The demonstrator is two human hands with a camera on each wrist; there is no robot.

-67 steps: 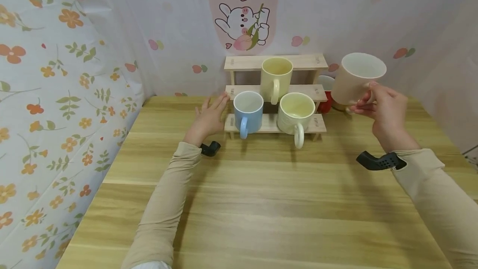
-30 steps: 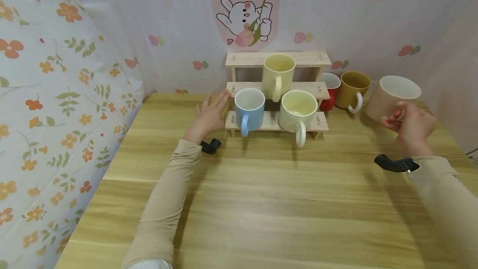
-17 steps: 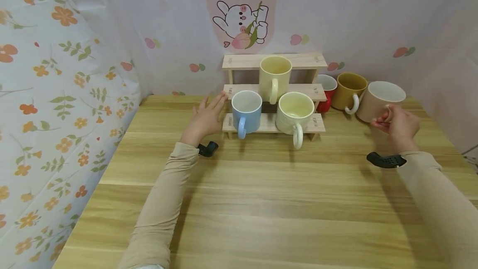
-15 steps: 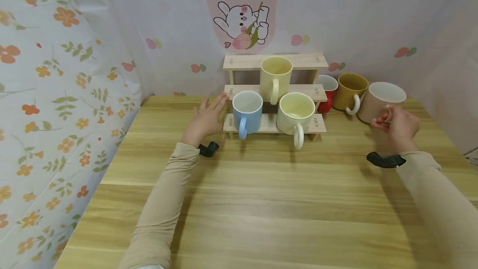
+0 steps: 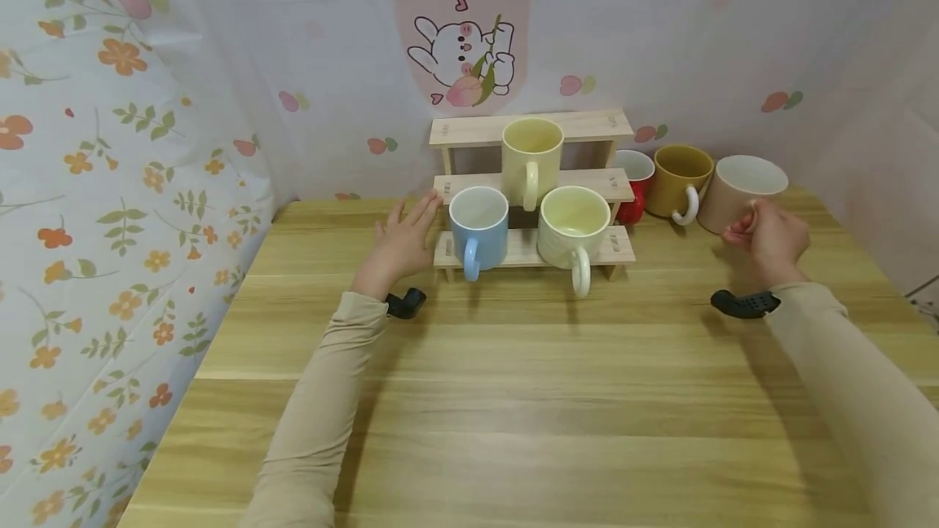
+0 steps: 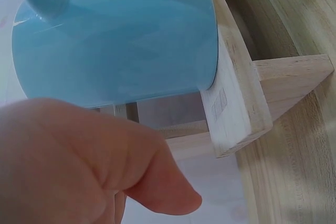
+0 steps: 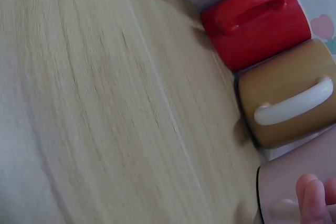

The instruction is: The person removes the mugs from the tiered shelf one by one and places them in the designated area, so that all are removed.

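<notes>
Standing upright on the wood-grain table [image 5: 513, 406], just beside a mustard mug [image 5: 671, 187], the pinkish-beige mug [image 5: 722, 200] is apparently pinched at its partly hidden handle by the right hand [image 5: 774, 239]. The left hand [image 5: 398, 248], fingers extended, is at the tiered wooden stand [image 5: 596, 182]. The printed backdrop [image 5: 631, 23] reads 生 and 幸; floral cloth [image 5: 154, 186] hangs left.

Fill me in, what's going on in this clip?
A person's right hand has its fingers on the handle of a beige mug, which appears to stand on the wooden table beside a mustard mug and a red mug. The left hand is at the left end of a tiered wooden rack. On the rack, a blue mug and a pale green mug stand on the bottom tier, a yellow mug on the middle one.
</notes>
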